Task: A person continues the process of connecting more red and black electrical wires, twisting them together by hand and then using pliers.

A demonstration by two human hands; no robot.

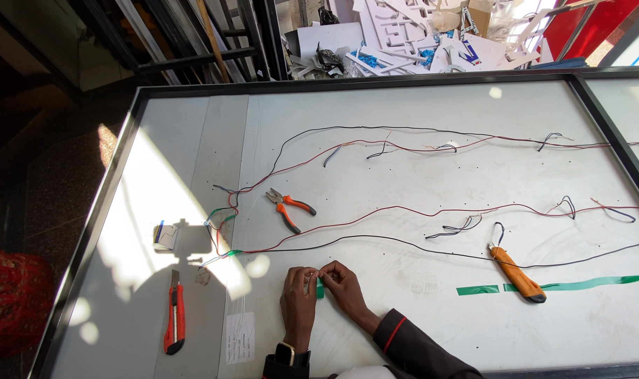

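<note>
My left hand [298,298] and my right hand [344,284] meet near the front edge of a large white panel [404,140]. Both pinch a small piece of green tape [320,288] between their fingertips, with thin wire ends at the tips. Red and black wires [375,214] run across the panel from left to right, with several short stripped branches. Orange-handled pliers [288,207] lie above my hands. A watch sits on my left wrist.
A red utility knife [174,316] lies front left. An orange utility knife [517,275] rests on a strip of green tape [579,283] at the right. A small white part [166,236] sits left. The panel has a black frame [88,231]. White scrap is piled beyond the far edge.
</note>
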